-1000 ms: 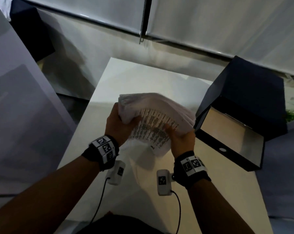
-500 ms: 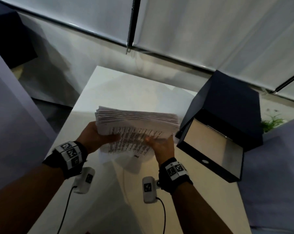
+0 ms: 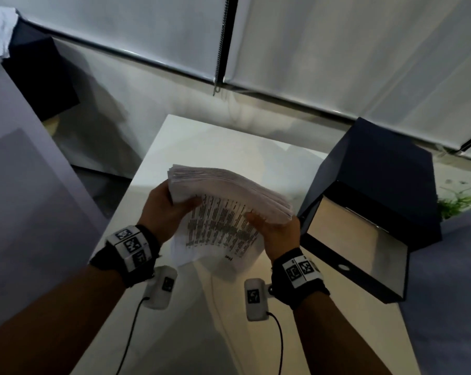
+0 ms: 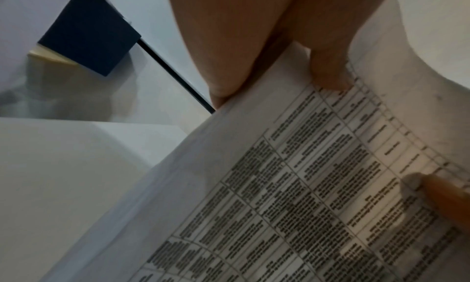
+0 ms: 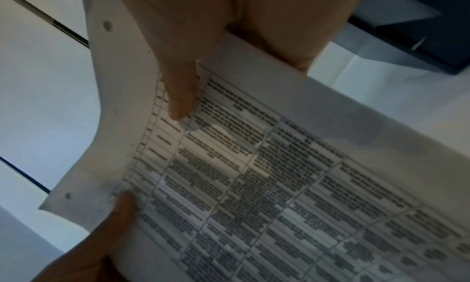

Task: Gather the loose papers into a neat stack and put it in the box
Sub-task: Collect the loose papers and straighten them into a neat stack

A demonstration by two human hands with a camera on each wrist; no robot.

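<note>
Both hands, left hand [image 3: 166,209] and right hand [image 3: 279,231], grip a thick stack [image 3: 223,209] of printed papers by its sides above the white table [image 3: 201,142], just left of the open dark box [image 3: 369,231].

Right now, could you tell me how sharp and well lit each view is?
Head view: dim, wide-angle bending, stack of papers slightly motion-blurred. Left wrist view: printed table soft, unreadable, left hand in shadow. Right wrist view: right hand blurred, text smeared.
</note>
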